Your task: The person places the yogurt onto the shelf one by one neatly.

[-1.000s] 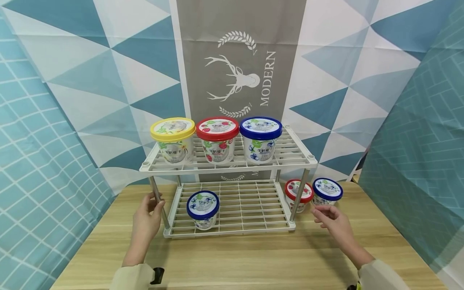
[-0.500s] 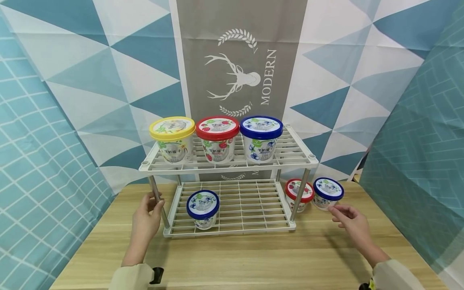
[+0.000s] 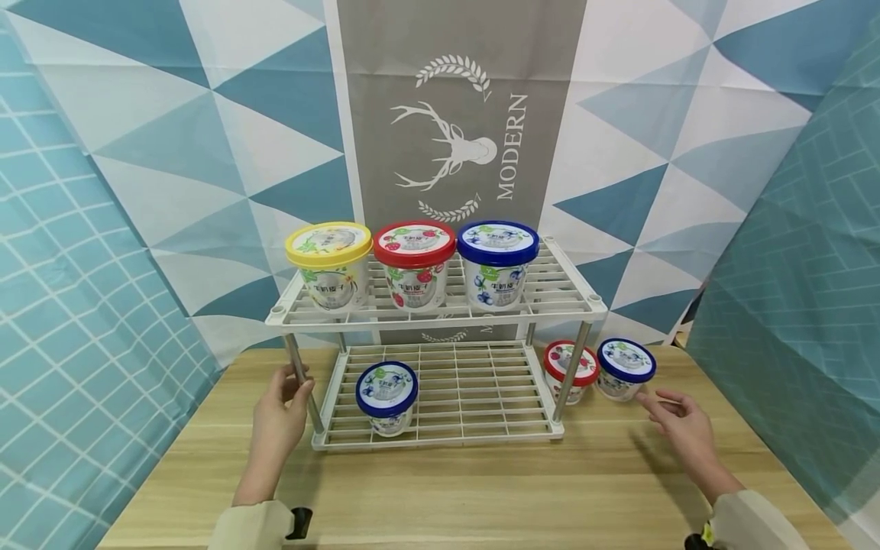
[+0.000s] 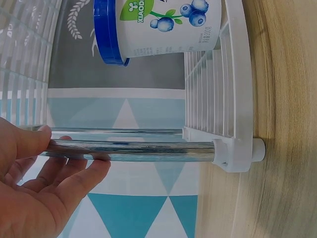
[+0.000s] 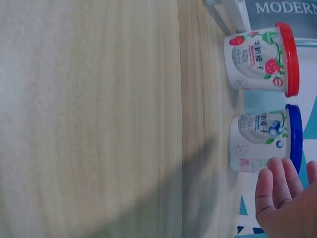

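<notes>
At the rack's front left corner, my left hand (image 3: 278, 412) grips the metal post (image 4: 148, 151) between thumb and fingers. My right hand (image 3: 684, 435), fingers relaxed, holds nothing. Its fingertips lie close to the lower right of a blue-lidded tub (image 3: 622, 374) with blueberries printed on it, standing on the table. Whether they touch it I cannot tell. A red-lidded tub (image 5: 257, 62) with strawberries stands left of that one, partly behind the rack's front right post in the head view. On the lower shelf, towards the left, sits another blue-lidded tub (image 3: 387, 397).
The white two-tier rack (image 3: 440, 441) stands on a wooden table (image 3: 440, 496). Its upper shelf carries a yellow-lidded tub (image 3: 330, 267), a red-lidded tub (image 3: 415, 267) and a blue-lidded tub (image 3: 497, 267) in a row. A patterned cloth (image 3: 632, 114) hangs behind.
My right hand has moved right, from beside the red-lidded tub on the table to beside the blue-lidded one. My left hand has stayed on the post.
</notes>
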Motion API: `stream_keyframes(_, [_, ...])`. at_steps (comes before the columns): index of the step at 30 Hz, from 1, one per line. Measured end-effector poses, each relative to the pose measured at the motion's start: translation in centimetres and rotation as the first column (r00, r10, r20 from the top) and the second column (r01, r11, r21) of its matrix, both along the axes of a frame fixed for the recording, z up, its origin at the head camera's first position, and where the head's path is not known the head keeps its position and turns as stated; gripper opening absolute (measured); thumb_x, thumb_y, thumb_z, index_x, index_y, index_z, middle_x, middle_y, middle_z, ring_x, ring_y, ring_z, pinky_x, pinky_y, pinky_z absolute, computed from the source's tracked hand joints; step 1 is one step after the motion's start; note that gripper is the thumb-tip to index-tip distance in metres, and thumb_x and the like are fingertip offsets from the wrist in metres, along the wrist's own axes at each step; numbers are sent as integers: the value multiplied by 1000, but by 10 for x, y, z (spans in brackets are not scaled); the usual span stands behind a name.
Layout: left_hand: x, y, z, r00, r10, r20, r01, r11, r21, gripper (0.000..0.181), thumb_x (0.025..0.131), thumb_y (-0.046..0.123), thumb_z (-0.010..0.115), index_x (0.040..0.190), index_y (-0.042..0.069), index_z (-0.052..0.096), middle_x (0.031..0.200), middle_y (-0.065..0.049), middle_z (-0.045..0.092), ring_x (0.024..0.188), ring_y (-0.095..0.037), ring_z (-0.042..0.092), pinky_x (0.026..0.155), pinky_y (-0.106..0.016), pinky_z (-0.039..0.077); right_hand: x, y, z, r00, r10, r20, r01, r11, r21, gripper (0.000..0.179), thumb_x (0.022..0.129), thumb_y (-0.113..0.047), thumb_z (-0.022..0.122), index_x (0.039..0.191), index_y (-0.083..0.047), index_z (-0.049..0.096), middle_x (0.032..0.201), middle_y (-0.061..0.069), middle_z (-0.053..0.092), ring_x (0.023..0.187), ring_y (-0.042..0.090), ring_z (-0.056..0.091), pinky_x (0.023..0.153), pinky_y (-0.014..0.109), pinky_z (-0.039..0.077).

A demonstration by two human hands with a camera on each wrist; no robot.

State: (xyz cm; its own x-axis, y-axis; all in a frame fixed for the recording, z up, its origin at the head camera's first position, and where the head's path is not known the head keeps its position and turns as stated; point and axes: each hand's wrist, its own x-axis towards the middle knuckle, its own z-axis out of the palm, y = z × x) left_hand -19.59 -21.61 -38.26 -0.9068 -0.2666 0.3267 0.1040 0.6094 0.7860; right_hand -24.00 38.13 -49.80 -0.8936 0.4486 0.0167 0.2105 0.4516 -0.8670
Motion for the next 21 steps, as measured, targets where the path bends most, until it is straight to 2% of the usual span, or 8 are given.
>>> stream_keyframes(3, [0,0,0,1000,3,-5,-3,1000,-2,27,97,13,50,123,6,49,113,-24,62,103,-38,59,86,-54,44,10,-17,24,999,-5,45,6,1000,-15,87,79,-64,59,138,-5,34,128,17,49,85,0,56,65,18,48])
stream_keyframes(5, [0,0,-1,1000,4,-11,-4,1000,-3,27,97,13,50,123,6,49,113,-24,63,103,-38,60,85,-54,44,17,-28,40,998,-10,65,11,1000,-18,89,81,-62,59,140,-2,31,130,22,47,92,11,57,66,25,49])
stream_keyframes(8, [0,0,-1,1000,3,-15,-3,1000,-2,26,97,13,50,122,6,49,113,-24,63,102,-38,60,85,-54,44,21,-41,55,996,-9,85,13,999,-52,91,83,-58,59,143,1,24,133,27,41,107,30,52,78,39,48])
stream_keyframes(12, [1,1,-1,1000,3,-15,-3,1000,-2,26,97,13,50,122,6,49,113,-24,63,102,-38,60,86,-54,44,14,-41,55,996,-7,91,14,997,-77,97,81,-59,60,144,2,19,137,31,37,114,38,48,81,43,48])
stream_keyframes(14, [1,1,-1,1000,4,-18,-4,1000,-3,26,97,13,50,122,6,49,113,-24,63,102,-38,60,86,-54,44,8,-38,50,996,6,93,1,997,-76,102,79,-62,61,146,2,16,139,32,33,117,41,45,80,44,50])
stream_keyframes(16, [1,1,-1,1000,6,-22,-6,1000,-5,26,97,13,50,122,6,49,112,-24,63,102,-38,60,86,-54,44,1,-33,44,996,17,90,-9,997,-83,108,76,-65,62,147,-1,11,142,32,28,123,42,40,85,47,49])
stream_keyframes(18, [1,2,0,1000,7,-23,-7,1000,-3,26,97,13,50,122,6,49,112,-24,63,102,-38,60,85,-54,45,-4,-30,39,995,37,89,-29,995,-95,114,75,-66,63,149,-4,4,147,32,21,130,43,31,95,53,43])
stream_keyframes(21, [1,2,-1,1000,8,-16,-8,1000,2,26,97,13,50,123,7,49,112,-24,63,103,-37,60,86,-53,45,-7,-32,42,994,54,93,-44,993,-110,115,75,-62,66,150,-7,-2,151,31,13,136,45,23,103,59,31])
